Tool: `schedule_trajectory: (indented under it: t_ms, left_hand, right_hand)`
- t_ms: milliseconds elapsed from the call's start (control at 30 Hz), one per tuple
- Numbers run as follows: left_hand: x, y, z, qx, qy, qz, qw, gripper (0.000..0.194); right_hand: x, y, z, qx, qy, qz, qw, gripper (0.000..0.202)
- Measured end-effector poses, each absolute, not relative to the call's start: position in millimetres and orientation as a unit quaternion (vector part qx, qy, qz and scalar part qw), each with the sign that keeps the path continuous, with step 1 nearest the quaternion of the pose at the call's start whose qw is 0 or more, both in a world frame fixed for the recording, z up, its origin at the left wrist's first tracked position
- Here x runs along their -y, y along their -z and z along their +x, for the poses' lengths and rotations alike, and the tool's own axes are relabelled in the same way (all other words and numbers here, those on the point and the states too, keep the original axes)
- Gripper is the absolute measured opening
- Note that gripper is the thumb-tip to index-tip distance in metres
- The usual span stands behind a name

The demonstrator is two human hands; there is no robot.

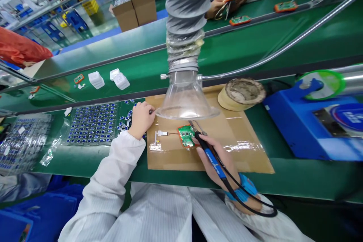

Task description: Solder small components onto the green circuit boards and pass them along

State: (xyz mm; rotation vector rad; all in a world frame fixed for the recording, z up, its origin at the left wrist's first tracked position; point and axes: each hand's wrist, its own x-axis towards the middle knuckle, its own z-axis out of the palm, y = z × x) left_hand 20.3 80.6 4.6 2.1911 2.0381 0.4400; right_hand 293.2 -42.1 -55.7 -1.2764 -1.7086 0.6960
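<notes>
My right hand [218, 155] is wrapped round a soldering iron [212, 160] with a blue and black handle and a black cable. A pale pronged metal part shows just ahead of its front end, partly hidden under the hood. Beside my right fingers lies a green circuit board [186, 136] in an orange frame. Thin wires run left from it to a small white connector part [162, 133]. My left hand [142, 119] is closed at the cardboard's left edge, next to scattered small blue-topped components [124, 121]. Something dark shows at its fingertips, too small to name.
A clear fume hood [187, 96] on a ribbed hose hangs over the cardboard sheet [238, 132]. Right stand a crusted round pot [241, 93] and a blue machine [292, 121]. A component tray [92, 124] lies left. Across the line, a co-worker's hands [227, 5] hold an orange-framed board.
</notes>
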Motion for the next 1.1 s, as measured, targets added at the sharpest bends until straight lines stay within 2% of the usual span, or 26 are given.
schedule_trajectory:
  t_ms: [100, 200, 333, 433, 567, 1100]
  left_hand:
    - [-64, -11, 14, -0.662, -0.280, 0.676, 0.163, 0.012]
    - [-34, -18, 18, -0.640, -0.370, 0.594, 0.319, 0.012]
    - [4, -24, 46, -0.550, -0.345, 0.502, 0.571, 0.025]
    - [18, -23, 69, -0.498, -0.325, 0.462, 0.658, 0.030]
    - [21, -21, 83, -0.490, -0.311, 0.459, 0.673, 0.031]
    - [17, -22, 84, -0.567, -0.321, 0.554, 0.518, 0.020]
  right_hand:
    - [44, 53, 294, 0.676, -0.290, -0.498, 0.459, 0.039]
    - [48, 46, 288, 0.630, -0.331, -0.489, 0.503, 0.036]
    - [47, 24, 269, 0.555, -0.400, -0.477, 0.551, 0.026]
    - [42, 9, 255, 0.521, -0.462, -0.445, 0.564, 0.028]
    - [38, 4, 249, 0.491, -0.478, -0.445, 0.577, 0.028]
    - [32, 12, 248, 0.458, -0.453, -0.505, 0.574, 0.025]
